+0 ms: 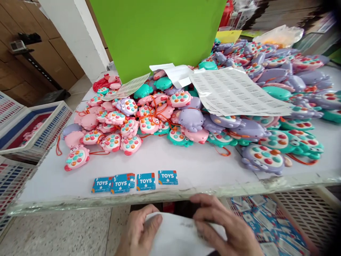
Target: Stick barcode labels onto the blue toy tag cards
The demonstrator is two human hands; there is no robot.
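A white sheet of paper [178,234] is held low in front of me, below the table edge, its printed side, if any, not visible. My left hand [141,231] pinches it at the left, thumb on top. My right hand [223,224] has curved, slightly blurred fingers on the sheet's right side. Just beyond, along the front of the table, lie several blue cards marked TOYS [145,181], the left ones overlapping. Behind them is a heap of pink animal-shaped toys [111,142] with coloured round buttons and orange cords.
Purple toys [190,120] and green toys [178,138] pile up rightward. Printed label sheets [234,89] rest on the heap before a green panel [160,35]. A crate [311,209] of blue cards stands below right; plastic crates [39,135] stand left of the white table [199,165].
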